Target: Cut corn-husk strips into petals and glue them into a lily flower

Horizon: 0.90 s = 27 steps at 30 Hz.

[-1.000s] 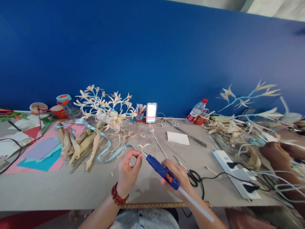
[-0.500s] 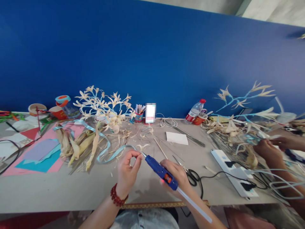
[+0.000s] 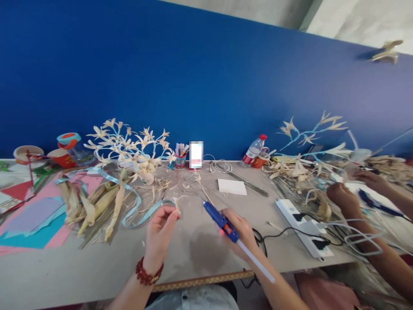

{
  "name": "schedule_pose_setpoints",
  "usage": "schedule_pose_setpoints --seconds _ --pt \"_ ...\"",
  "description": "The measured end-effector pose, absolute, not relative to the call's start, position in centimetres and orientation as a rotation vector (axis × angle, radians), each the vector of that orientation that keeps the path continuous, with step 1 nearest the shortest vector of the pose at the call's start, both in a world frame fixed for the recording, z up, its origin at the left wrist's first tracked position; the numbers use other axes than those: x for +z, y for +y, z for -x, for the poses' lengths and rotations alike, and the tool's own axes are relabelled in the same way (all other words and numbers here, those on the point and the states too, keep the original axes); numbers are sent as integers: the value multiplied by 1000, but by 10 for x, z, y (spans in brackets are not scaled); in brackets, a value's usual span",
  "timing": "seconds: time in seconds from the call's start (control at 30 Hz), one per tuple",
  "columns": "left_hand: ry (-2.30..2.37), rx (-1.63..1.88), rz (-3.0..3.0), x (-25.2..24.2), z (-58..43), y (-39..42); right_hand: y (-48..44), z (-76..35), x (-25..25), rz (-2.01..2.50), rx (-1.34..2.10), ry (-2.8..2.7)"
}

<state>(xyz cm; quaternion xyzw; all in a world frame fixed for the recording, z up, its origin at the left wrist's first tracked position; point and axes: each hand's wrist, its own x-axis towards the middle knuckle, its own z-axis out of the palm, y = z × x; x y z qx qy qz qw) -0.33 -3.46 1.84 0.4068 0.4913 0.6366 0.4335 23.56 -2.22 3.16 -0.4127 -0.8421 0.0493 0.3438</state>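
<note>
My left hand (image 3: pixel 160 230) is closed in a pinch on a small pale husk flower (image 3: pixel 176 200), whose thin petals stick up above the fingertips. My right hand (image 3: pixel 241 229) is wrapped around a blue hot glue gun (image 3: pixel 217 216). Its nozzle points up and to the left, apart from the flower. A translucent glue stick (image 3: pixel 256 261) juts from the gun's rear, and a red light glows by the grip. Behind the left hand a light-blue ribbon (image 3: pixel 137 204) curls across the table. Black scissor handles (image 3: pixel 257 236) are partly hidden by my right hand.
Husk flowers on blue stems (image 3: pixel 129 146) stand at the back left. Dried husks (image 3: pixel 97 202) and coloured paper (image 3: pixel 29 237) lie left. A white power strip (image 3: pixel 300 228) with cables lies right, near another person's hands (image 3: pixel 343 200). A bottle (image 3: pixel 254 150) stands behind.
The glue gun's nozzle has drawn away from my left fingertips, leaving a gap. My left hand has moved left in the picture with the flower, while the whole view has shifted right.
</note>
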Motion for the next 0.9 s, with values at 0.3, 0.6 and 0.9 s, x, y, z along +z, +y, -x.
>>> schedule_pose_setpoints --seconds 0.3,0.6,0.9 --pt "1160 1646 -878 10 21 -34 51 -317 0 2025 -119 -2337" --pt "1265 1734 -897 8 39 -36 70 -351 27 1840 63 -2579" --pt "1173 1651 -966 9 21 -39 120 -180 37 1423 380 -2514"
